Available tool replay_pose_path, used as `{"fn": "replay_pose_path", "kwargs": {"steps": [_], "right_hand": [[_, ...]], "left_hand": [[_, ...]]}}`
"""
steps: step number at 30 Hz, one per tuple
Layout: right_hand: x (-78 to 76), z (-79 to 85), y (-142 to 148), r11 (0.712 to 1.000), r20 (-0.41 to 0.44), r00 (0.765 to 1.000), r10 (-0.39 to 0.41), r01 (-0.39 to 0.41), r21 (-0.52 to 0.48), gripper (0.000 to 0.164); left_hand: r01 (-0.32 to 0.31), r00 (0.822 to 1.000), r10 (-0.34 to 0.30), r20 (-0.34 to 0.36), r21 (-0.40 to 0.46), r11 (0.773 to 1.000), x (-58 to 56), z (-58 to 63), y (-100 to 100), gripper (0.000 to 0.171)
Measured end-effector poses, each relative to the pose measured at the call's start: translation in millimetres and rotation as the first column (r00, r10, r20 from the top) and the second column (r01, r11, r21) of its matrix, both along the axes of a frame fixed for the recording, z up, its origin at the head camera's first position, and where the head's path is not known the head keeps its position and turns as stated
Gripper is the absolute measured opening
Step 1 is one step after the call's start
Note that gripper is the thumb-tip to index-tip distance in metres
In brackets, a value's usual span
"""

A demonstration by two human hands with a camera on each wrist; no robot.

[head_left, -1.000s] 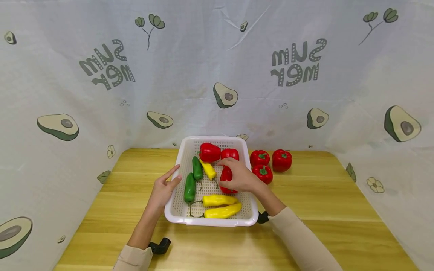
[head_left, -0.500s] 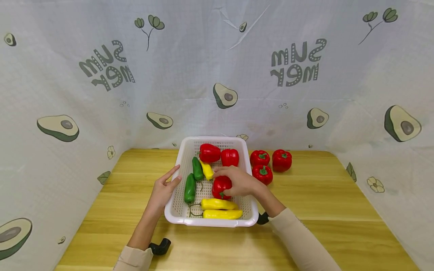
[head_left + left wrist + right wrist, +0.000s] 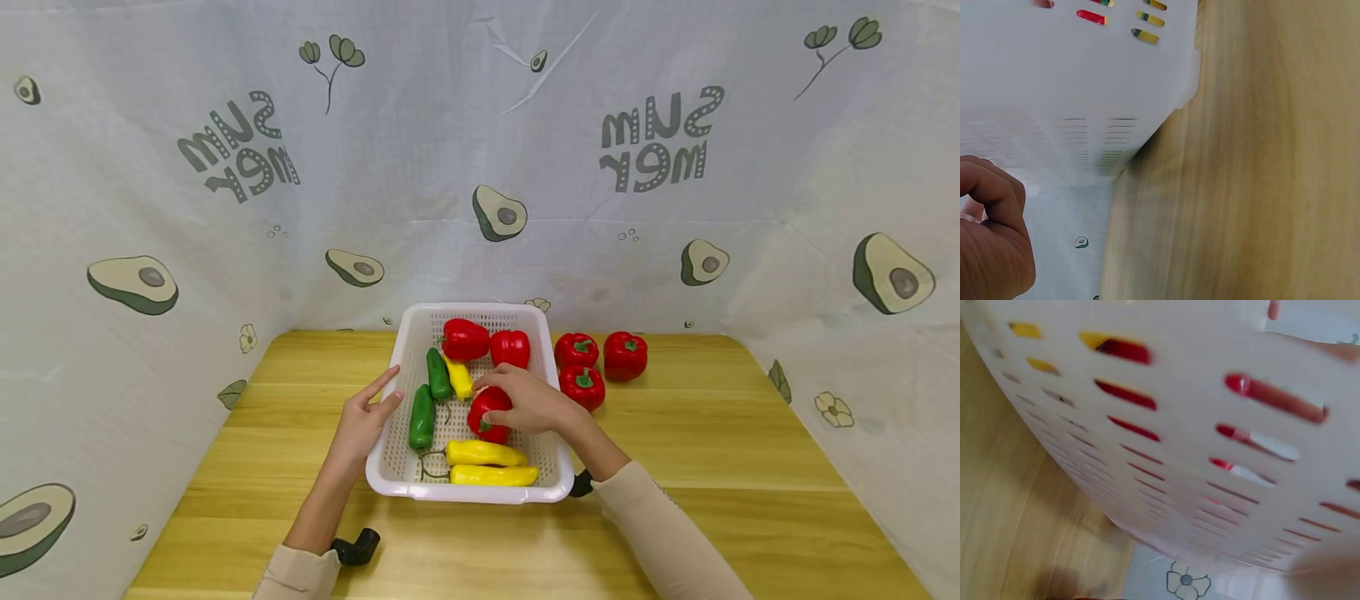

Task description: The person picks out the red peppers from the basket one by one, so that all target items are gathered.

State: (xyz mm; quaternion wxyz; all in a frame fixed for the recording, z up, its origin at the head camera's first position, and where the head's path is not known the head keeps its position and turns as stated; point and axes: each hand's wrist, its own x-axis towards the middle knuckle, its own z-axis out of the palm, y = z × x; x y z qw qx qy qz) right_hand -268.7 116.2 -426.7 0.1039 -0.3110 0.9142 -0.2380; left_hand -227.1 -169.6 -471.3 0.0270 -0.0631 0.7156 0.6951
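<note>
A white plastic basket (image 3: 378,467) stands on the wooden table, with vegetables inside. My left hand (image 3: 360,425) holds its left rim, thumb and forefinger over the edge; in the left wrist view the curled fingers (image 3: 997,194) show beside the basket wall. Reaching over the right side, my right hand (image 3: 528,402) grips a red bell pepper (image 3: 483,408) in the middle of the basket, stem toward me. Two more red bell peppers (image 3: 465,339) lie at the back. The right wrist view shows mostly the slotted wall (image 3: 1179,444), which hides the hand.
Inside the basket are green peppers (image 3: 422,417) on the left, a short yellow pepper (image 3: 458,377) near the centre and two long yellow peppers (image 3: 487,452) in front. Three red bell peppers (image 3: 582,388) stand on the table (image 3: 712,433) right of the basket. A printed curtain (image 3: 420,125) hangs behind.
My right hand has shifted the red bell pepper left and slightly toward me, its stem now showing. The long yellow peppers have shifted a little. My left hand has stayed on the rim.
</note>
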Motion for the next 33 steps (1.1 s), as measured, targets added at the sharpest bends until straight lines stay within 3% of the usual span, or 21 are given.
{"fn": "replay_pose_path", "kwargs": {"steps": [7, 15, 25, 29, 33], "right_hand": [[0.9, -1.2, 3.0, 0.989, 0.036, 0.991, 0.132, -0.134, 0.067, 0.074], [1.5, -2.6, 1.3, 0.983, 0.020, 0.987, 0.162, -0.163, 0.087, 0.067], [1.1, -2.6, 2.6, 0.993, -0.008, 0.997, 0.081, -0.081, -0.081, 0.062], [0.0, -3.7, 3.6, 0.982, -0.003, 0.998, 0.068, -0.067, -0.178, 0.065], [-0.2, -3.4, 5.2, 0.956, 0.062, 0.997, 0.034, -0.015, -0.295, 0.066]], "left_hand": [[0.012, 1.000, -0.012, 0.003, 0.024, 1.000, 0.0, 1.1, 0.5, 0.050], [0.019, 1.000, -0.019, 0.009, 0.033, 0.999, -0.7, 1.6, 1.5, 0.050], [0.013, 1.000, -0.013, 0.009, 0.020, 1.000, -0.4, 3.3, 0.8, 0.050], [0.011, 1.000, -0.011, 0.021, 0.019, 1.000, 0.1, 3.1, 0.1, 0.050], [0.016, 1.000, -0.016, 0.020, 0.011, 1.000, 0.4, 3.1, -1.0, 0.051]]}}
